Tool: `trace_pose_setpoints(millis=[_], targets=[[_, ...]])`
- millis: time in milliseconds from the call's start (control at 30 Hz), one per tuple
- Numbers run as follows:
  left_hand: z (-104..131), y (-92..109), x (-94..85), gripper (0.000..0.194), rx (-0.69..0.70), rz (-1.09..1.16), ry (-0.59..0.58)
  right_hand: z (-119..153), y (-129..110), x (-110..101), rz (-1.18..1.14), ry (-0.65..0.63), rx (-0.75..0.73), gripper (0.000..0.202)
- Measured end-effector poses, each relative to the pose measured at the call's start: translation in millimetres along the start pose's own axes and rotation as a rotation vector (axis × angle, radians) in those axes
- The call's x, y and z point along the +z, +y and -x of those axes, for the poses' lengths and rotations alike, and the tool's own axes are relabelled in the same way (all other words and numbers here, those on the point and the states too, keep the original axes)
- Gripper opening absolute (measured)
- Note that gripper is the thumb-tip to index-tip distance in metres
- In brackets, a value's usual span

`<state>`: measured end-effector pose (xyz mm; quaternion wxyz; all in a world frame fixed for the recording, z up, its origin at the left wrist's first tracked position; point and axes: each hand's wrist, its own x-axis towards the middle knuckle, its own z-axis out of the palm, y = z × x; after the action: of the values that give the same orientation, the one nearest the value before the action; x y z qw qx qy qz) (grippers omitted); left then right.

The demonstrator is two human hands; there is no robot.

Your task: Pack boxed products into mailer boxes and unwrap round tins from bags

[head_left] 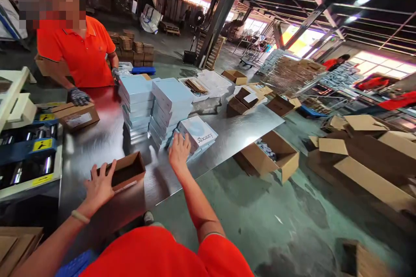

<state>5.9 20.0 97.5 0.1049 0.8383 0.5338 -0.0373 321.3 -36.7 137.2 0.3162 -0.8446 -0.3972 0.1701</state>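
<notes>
My left hand (100, 187) grips the left end of an open brown cardboard box (134, 172), its fingers apart over the rim. The inside that shows is dark, with nothing visible in it. At the short stack of light blue boxes, my right hand (180, 150) is open, its spread fingers touching the left side of the top light blue box (199, 132), which is printed "beauty". Two taller stacks of light blue boxes (172, 95) stand just behind on the metal table (97, 151).
Across the table a person in an orange shirt (84, 52) rests a gloved hand on a closed cardboard box (77, 115). A roller conveyor (29, 156) adjoins the left side. Open cartons (269, 151) stand on the floor at right. White plastic baskets (212, 83) sit farther back.
</notes>
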Motion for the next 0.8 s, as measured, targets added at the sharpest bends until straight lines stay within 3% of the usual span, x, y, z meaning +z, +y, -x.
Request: trace_pose_setpoints(millis=[33, 100, 200, 433, 700, 800], targets=[[-1, 1, 0.5, 0.103, 0.000, -0.020, -0.004, -17, 2, -17, 0.213, 0.148, -0.041, 0.076], [-3, 0, 0.0, 0.101, -0.003, -0.038, -0.010, -42, 9, -39, 0.553, 0.320, -0.080, 0.079], [-5, -3, -2.3, 0.101, 0.007, -0.020, 0.004, -54, 23, -46, 0.761, 0.355, -0.068, 0.070], [-6, -8, 8.3, 0.102, 0.081, 0.046, 0.086, -41, 47, -53, 0.661, 0.349, -0.122, 0.062], [-6, -2, 9.2, 0.105, 0.159, 0.089, 0.100, -40, 52, -52, 0.743, 0.353, -0.108, 0.056], [0, -10, 18.8, 0.109, 0.188, 0.079, 0.130, -32, 52, -60, 0.752, 0.298, -0.113, 0.061]])
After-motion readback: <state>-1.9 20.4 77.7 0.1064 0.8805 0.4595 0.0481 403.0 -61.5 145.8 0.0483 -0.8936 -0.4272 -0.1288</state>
